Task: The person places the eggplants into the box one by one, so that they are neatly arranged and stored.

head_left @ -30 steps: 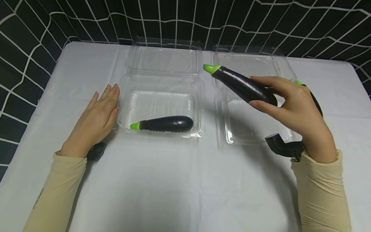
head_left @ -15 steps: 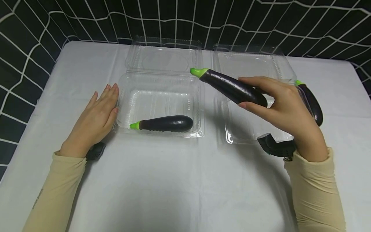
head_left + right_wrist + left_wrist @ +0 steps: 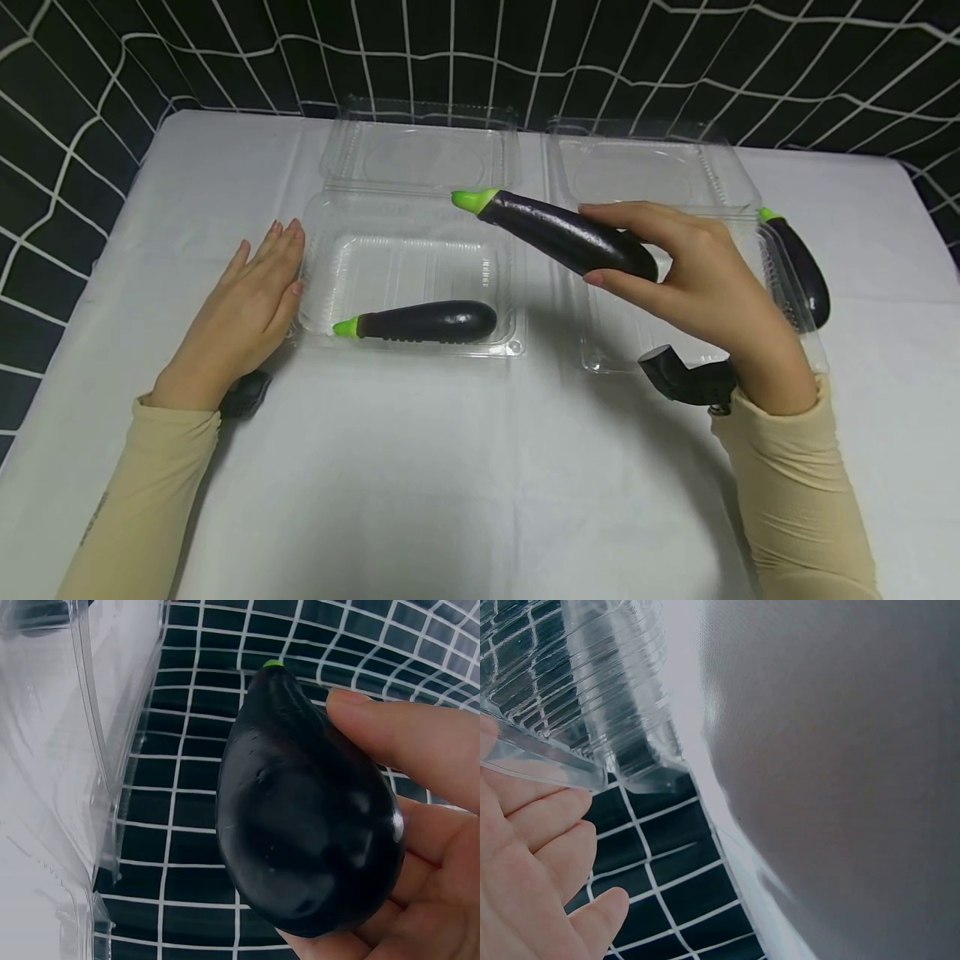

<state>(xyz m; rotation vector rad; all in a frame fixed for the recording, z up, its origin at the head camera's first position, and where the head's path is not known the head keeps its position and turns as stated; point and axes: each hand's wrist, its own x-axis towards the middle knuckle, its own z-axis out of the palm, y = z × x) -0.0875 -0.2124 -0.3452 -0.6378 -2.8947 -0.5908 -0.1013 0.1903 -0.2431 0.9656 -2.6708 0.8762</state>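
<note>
White tabletop (image 3: 450,467), left hand (image 3: 251,304) straight-fingered, right hand (image 3: 701,275) pinching eggplant (image 3: 555,229), right clear box (image 3: 622,325) partly hidden

The white cloth-covered table (image 3: 450,475) before me carries 2 clear, rectangular plastic clamshell boxes (image 3: 405,271) with lids spread open, plus 1 near-black, elongated, green-tipped eggplant (image 3: 808,279) beside the right-hand box.

An eggplant (image 3: 431,322) lies in the left container (image 3: 408,260).

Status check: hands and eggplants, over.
Right hand grips glossy dark elongated eggplant, raised. Left hand beside clear rectangular plastic container. In the way, possibly: second dark eggplant inside.
</note>
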